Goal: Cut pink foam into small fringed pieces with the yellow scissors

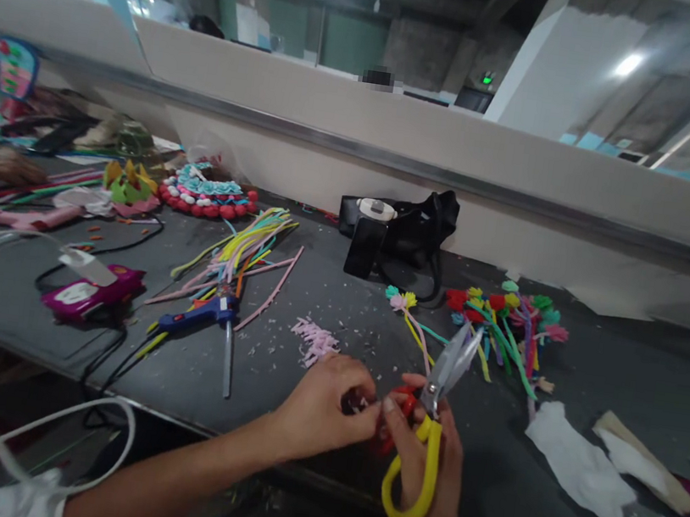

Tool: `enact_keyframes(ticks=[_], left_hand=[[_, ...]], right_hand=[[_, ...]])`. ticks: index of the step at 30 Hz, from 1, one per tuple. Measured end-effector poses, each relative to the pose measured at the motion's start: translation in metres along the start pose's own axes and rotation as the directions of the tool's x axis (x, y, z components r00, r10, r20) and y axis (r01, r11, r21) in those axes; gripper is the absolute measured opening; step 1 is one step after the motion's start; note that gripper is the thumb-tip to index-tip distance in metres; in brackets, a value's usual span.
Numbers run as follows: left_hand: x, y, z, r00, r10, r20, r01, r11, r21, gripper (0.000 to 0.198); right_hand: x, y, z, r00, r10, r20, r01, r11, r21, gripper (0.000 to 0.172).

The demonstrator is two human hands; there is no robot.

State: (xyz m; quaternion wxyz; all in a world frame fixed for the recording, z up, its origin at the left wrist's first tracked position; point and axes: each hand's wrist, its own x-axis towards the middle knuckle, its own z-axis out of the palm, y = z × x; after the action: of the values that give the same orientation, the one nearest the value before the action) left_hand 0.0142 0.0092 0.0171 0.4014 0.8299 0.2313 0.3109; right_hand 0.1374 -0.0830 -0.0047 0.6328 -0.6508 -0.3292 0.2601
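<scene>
My right hand (442,456) has a pair of scissors (439,383) hooked in it, yellow handle towards me and metal blades pointing up and away. A small red fuzzy piece (407,402) also sits at its fingers. My left hand (328,402) meets the right one, thumb and fingers pinched together beside the red piece; what they pinch is too small to make out. Beyond the left hand lies a pile of short pink clippings (314,340). Just past the scissors are pipe-cleaner flowers (404,299) on long stems and a bunch of colourful flowers (498,310).
To the left lie a blue glue gun (199,313), a bundle of pipe cleaners (249,254) and a purple device (89,291) with cables. A black bottle (366,240) and black bag (436,228) stand near the partition. White tissue (578,467) lies right. Another person's hand (2,166) is far left.
</scene>
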Motion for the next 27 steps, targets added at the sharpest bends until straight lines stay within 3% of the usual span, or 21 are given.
enact_keyframes(ticks=[2, 4, 8, 14, 17, 20, 23, 27], left_hand=[[0.002, 0.000, -0.002, 0.980, -0.189, 0.065, 0.199, 0.954, -0.224, 0.011], [0.004, -0.001, -0.004, 0.939, -0.301, 0.166, 0.343, 0.857, -0.385, 0.012], [0.005, -0.005, -0.006, 0.884, -0.364, 0.294, 0.468, 0.699, -0.541, 0.010], [0.008, -0.004, -0.007, 0.825, -0.395, 0.404, 0.565, 0.601, -0.566, 0.004], [0.009, -0.002, -0.007, 0.849, -0.410, 0.334, 0.523, 0.555, -0.647, 0.003], [0.009, 0.001, -0.007, 0.887, -0.440, 0.142, 0.382, 0.526, -0.760, 0.004], [0.009, 0.003, -0.009, 0.883, -0.470, 0.001, 0.269, 0.504, -0.820, 0.004], [0.008, 0.005, -0.010, 0.866, -0.498, -0.052, 0.191, 0.424, -0.885, 0.006]], right_hand=[[0.001, -0.001, -0.001, 1.000, -0.010, 0.005, 0.010, 1.000, 0.027, 0.044], [0.001, -0.001, -0.002, 0.999, -0.034, 0.020, 0.035, 0.998, -0.043, 0.041], [0.001, 0.002, -0.006, 0.988, -0.144, 0.060, 0.155, 0.958, -0.243, 0.034], [0.000, 0.000, -0.007, 0.964, -0.261, 0.053, 0.260, 0.880, -0.398, 0.031], [-0.002, -0.002, -0.005, 0.953, -0.298, 0.050, 0.289, 0.852, -0.437, 0.032], [-0.007, 0.001, -0.001, 0.929, -0.363, 0.067, 0.350, 0.809, -0.472, 0.031], [-0.015, 0.006, 0.006, 0.911, -0.378, 0.164, 0.406, 0.756, -0.514, 0.027], [-0.024, 0.016, 0.013, 0.914, -0.343, 0.214, 0.401, 0.701, -0.590, 0.031]])
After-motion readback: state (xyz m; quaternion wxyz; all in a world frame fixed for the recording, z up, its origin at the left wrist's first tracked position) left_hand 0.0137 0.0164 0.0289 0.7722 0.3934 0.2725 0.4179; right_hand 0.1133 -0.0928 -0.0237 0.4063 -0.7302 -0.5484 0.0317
